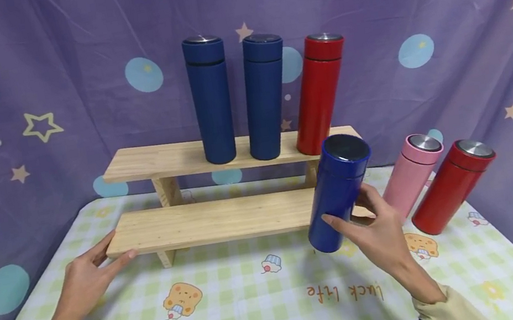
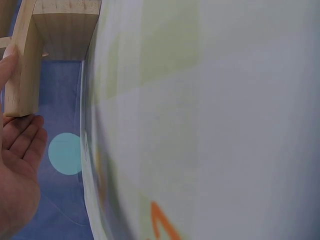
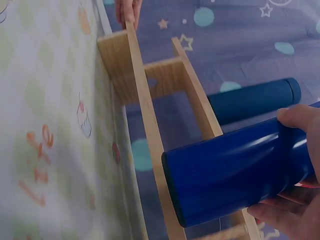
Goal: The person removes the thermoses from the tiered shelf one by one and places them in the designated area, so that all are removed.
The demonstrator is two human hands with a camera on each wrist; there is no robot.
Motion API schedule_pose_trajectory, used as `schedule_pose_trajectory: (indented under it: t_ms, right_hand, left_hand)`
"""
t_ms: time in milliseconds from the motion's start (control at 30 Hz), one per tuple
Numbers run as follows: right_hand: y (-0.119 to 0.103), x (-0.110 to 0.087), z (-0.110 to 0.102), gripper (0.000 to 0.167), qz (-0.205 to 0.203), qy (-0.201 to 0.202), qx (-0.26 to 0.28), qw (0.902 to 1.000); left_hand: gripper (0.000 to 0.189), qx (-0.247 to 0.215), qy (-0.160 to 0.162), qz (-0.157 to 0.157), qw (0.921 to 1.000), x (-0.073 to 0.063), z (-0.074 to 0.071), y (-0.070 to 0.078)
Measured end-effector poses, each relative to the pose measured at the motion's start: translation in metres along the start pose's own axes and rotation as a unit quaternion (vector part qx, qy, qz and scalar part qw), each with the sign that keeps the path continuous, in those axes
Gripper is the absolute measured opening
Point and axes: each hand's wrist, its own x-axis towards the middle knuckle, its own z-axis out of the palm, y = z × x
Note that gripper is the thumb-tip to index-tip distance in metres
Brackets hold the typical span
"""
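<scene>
My right hand grips a glossy blue thermos flask around its middle, in front of the right end of the lower wooden shelf. In the right wrist view the blue flask crosses in front of both boards, its base toward the tablecloth. My left hand holds the left end of the two-tier wooden shelf, thumb at the front edge. Fingers lie against the board's end in the left wrist view. On the upper tier stand two dark blue flasks and a red flask.
A pink flask and another red flask stand on the checked tablecloth, right of the shelf and close to my right hand. Behind everything hangs a purple curtain with stars and dots.
</scene>
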Motion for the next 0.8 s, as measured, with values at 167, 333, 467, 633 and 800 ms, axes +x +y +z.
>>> schedule_pose_trajectory:
  t_ms: [167, 333, 467, 633, 800]
  right_hand:
    - [-0.004, 0.009, 0.021, 0.071, -0.009, -0.018, 0.025, 0.9995]
    - [-0.009, 0.017, 0.041, 0.071, 0.005, -0.041, 0.056, 0.9976]
    - [-0.013, 0.023, 0.058, 0.07, 0.01, -0.057, 0.078, 0.9952]
    - [-0.02, 0.03, 0.082, 0.068, 0.016, -0.077, 0.101, 0.9917]
    - [-0.027, 0.038, 0.109, 0.069, 0.015, -0.094, 0.111, 0.9893]
  left_hand:
    - [0.084, -0.009, -0.004, 0.0, 0.9999, 0.0, 0.0, 0.0]
    - [0.084, -0.015, -0.002, 0.0, 0.9999, 0.0, 0.0, 0.001]
    - [0.084, -0.01, -0.003, -0.002, 0.9999, 0.0, 0.0, 0.0]
    - [0.083, -0.007, 0.004, 0.001, 1.0, 0.0, 0.0, 0.0]
    - [0.082, -0.005, 0.004, 0.004, 1.0, 0.001, 0.0, -0.001]
